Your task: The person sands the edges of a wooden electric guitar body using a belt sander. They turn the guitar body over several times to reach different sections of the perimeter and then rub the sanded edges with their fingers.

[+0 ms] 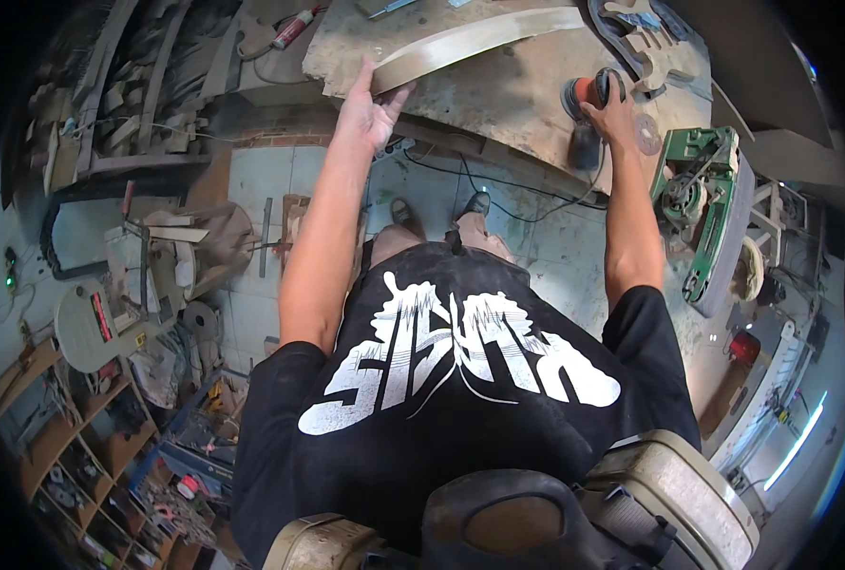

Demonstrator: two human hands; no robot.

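Note:
My left hand (373, 116) grips the near left end of a long curved wooden strip (479, 40), fingers on one side and thumb on the other. The strip arcs away to the right above a wooden workbench (498, 95). At the bench's right part, my right hand (614, 112) is wrapped over an orange and black orbital sander (590, 92). The sander rests tilted on its side, its pad turned to the left, apart from the strip. Its dark dust canister (585, 150) hangs toward the bench's near edge.
A round sanding disc (647, 134) lies right of the sander. Cut wooden pieces (655, 57) sit at the far right. A green belt sander (698, 204) stands beside the bench. A black cable (527, 217) trails across the floor. Wood offcuts (123, 128) fill the left side.

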